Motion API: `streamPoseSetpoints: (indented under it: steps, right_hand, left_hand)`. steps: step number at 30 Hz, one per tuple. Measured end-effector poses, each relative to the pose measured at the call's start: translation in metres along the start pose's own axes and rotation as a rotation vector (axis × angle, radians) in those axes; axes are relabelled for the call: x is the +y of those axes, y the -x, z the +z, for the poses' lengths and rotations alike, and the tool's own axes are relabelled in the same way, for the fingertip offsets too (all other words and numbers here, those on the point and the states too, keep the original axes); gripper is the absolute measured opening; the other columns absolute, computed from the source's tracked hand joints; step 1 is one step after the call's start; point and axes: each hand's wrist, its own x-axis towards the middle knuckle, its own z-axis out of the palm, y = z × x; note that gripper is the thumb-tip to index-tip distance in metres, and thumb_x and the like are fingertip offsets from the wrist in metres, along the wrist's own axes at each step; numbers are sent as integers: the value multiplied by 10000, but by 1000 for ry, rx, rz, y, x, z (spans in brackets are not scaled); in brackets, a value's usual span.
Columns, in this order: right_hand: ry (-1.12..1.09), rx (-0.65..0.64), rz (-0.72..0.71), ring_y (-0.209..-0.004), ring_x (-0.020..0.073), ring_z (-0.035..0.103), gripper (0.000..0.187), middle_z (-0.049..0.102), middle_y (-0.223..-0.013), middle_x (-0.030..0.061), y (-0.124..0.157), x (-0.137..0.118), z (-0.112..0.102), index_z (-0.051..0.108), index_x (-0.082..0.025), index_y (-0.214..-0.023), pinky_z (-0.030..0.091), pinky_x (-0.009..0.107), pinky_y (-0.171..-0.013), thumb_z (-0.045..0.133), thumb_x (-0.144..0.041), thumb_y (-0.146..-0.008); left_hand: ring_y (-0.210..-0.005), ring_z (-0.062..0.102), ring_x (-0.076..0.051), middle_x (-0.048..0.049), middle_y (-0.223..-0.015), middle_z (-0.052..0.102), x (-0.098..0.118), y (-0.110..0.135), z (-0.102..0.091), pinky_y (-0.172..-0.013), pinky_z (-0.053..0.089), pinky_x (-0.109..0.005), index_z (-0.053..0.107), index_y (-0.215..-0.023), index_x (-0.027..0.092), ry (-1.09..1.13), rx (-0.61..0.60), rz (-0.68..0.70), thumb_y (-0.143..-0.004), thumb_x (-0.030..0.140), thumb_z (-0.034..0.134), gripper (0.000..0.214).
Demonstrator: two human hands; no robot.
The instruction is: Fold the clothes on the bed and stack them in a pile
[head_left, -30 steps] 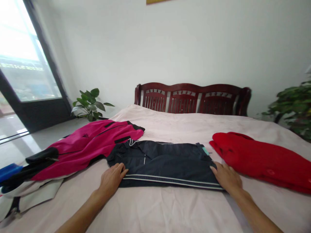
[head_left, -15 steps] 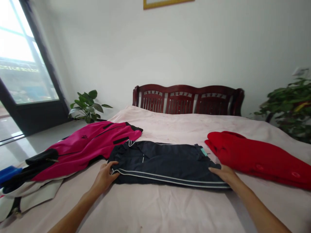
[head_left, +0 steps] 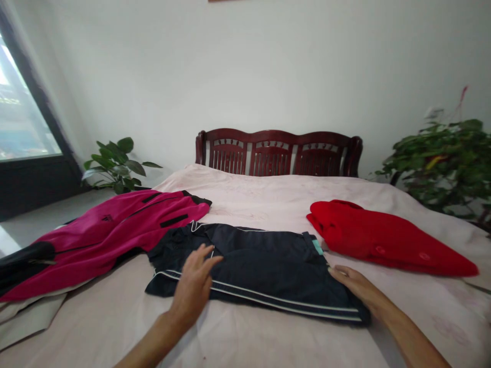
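Folded dark navy trousers (head_left: 264,266) with white double stripes lie on the pink bedspread in front of me. My left hand (head_left: 194,286) is over their left part, fingers spread and holding nothing. At the right end, my right hand (head_left: 355,286) has hold of the trousers' edge, with its lower fingers partly hidden by the cloth. A light green tag (head_left: 317,247) shows near the upper right corner. Left of the trousers, a magenta and black jacket (head_left: 134,220) lies spread out. A folded red garment (head_left: 383,237) rests to the right, beyond my right hand.
The pink bedspread (head_left: 264,199) reaches back to a dark red wooden headboard (head_left: 270,153). Leafy plants stand at the left (head_left: 117,163) and right (head_left: 445,163). Pale cloth (head_left: 34,322) lies under the jacket. A dark-framed glass door (head_left: 30,179) is at far left.
My left hand has let go of the trousers' left edge and moved right over them, opening. The trousers' right end sits closer to me. The view has turned slightly right.
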Motion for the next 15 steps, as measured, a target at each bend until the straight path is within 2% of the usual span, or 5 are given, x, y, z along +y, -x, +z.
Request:
streamPoseSetpoints:
  steps: [4, 7, 11, 13, 15]
  right_hand:
    - [-235, -192, 102, -1018, 305, 696, 406, 748, -1037, 137, 3, -10, 0, 698, -176, -968, 556, 363, -894, 800, -434, -671]
    - [-352, -226, 150, -1011, 288, 701, 415, 749, -1044, 129, 1, -13, 1, 681, -173, -1046, 555, 366, -912, 808, -342, -689]
    - [-501, -314, 211, -997, 265, 708, 383, 751, -1046, 114, -3, -13, 8, 659, -169, -1100, 552, 373, -927, 752, -306, -755]
    - [-563, -319, 290, -961, 268, 719, 346, 759, -994, 123, -3, -17, 14, 664, -151, -1083, 562, 384, -910, 702, -343, -798]
    - [-594, -262, 324, -930, 272, 726, 344, 764, -944, 128, 0, -28, 20, 670, -140, -1067, 574, 387, -887, 662, -380, -820]
  left_hand:
    - [-1433, 344, -254, -85, -1503, 463, 92, -20, 57, -1173, 318, -452, 520, -1398, 229, 205, -312, 86, -938, 259, 427, 470]
    - [-1464, 271, -281, -136, -1559, 362, 132, -39, 98, -1191, 269, -438, 378, -1496, 172, 247, -443, 112, -972, 405, 384, 574]
    - [-1474, 234, -307, -164, -1571, 325, 149, -59, 143, -1197, 219, -474, 323, -1520, 144, 187, -504, -33, -976, 464, 333, 631]
    - [-1474, 239, -299, -159, -1571, 330, 149, -65, 156, -1206, 181, -472, 318, -1521, 136, 192, -500, -116, -961, 431, 367, 635]
    - [-1466, 263, -286, -155, -1562, 349, 145, -68, 163, -1210, 163, -458, 307, -1524, 121, 282, -493, -181, -951, 399, 373, 640]
